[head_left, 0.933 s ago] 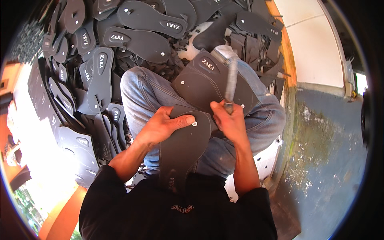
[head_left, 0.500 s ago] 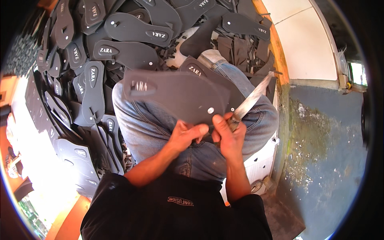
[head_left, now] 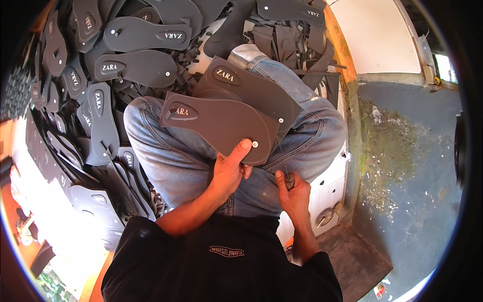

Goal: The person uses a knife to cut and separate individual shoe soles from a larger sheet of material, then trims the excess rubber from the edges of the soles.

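Observation:
My left hand (head_left: 229,171) pinches the near edge of a dark grey sandal sole (head_left: 221,123), its thumb on top beside a white dot. The sole still carries extra material around its outline at the corners. Wrapped round the handle of a knife (head_left: 289,181) is my right hand (head_left: 295,197), just right of the sole. The blade is seen nearly edge-on, a thin line pointing away from me, apart from the sole as far as I can tell. Another dark sole (head_left: 259,93) rests across my lap, partly under the held one.
Many dark soles (head_left: 103,118) lie heaped to my left and ahead. Dark offcuts (head_left: 276,43) litter the far side. My crossed legs in jeans (head_left: 322,131) fill the middle. On the right are a stained blue-grey floor (head_left: 407,146) and a brown block (head_left: 347,256).
The knife has come down toward me, its blade turning from broadside at upper right to nearly edge-on. My right hand has drawn away from the sole, which my left hand still holds.

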The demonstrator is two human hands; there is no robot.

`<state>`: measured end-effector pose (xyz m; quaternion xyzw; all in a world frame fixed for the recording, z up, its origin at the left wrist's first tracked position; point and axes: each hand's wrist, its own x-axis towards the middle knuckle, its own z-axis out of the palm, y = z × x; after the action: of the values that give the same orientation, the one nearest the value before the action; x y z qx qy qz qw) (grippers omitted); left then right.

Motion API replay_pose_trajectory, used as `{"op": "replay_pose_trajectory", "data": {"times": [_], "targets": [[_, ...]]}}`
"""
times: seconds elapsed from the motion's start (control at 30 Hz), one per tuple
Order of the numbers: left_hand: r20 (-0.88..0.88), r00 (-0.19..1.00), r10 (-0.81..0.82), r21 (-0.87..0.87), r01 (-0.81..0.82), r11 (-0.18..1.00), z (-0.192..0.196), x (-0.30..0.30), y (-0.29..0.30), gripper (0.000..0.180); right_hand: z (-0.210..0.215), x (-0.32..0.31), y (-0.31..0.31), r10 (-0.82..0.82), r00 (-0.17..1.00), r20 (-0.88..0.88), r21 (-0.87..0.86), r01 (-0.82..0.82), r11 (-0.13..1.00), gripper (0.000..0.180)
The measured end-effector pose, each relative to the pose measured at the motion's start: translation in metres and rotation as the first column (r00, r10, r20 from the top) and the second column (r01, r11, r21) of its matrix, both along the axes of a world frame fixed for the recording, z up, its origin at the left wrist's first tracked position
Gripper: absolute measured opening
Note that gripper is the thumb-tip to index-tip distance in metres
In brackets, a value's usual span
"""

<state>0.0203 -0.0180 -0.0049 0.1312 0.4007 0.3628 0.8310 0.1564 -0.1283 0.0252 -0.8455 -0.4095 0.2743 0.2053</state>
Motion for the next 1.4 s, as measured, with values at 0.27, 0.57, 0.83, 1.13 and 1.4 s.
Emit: {"op": "replay_pose_trajectory", "data": {"times": [0.27,0.57,0.83,1.13,1.4], "targets": [[0.024,1.0,0.0,0.019,-0.001,1.0,-0.004,-0.009,-0.001,0.023,0.004,-0.011,0.007,0.009,1.0,0.02,-0.12,-0.006,0.993,0.032],[-0.081,0.993,-0.088,0.021,0.09,0.996,-0.007,-0.046,-0.026,0.028,-0.021,-0.017,0.074,0.267,0.962,-0.059,0.037,-0.265,0.963,0.023],[-0.094,0.947,-0.308,-0.003,0.31,0.951,-0.009,-0.081,-0.03,0.039,-0.003,-0.032,0.083,-0.048,0.604,-0.796,-0.068,-0.011,0.998,0.022],[-0.236,0.962,0.133,0.096,-0.113,0.989,-0.005,-0.136,0.069,0.023,0.002,-0.05,0.033,0.079,0.587,-0.806,-0.062,-0.216,0.974,0.029],[-0.239,0.956,-0.17,0.087,0.195,0.977,0.02,-0.102,0.063,0.026,-0.005,-0.038,0.047,0.3,0.92,-0.251,0.013,-0.307,0.952,0.043]]}}
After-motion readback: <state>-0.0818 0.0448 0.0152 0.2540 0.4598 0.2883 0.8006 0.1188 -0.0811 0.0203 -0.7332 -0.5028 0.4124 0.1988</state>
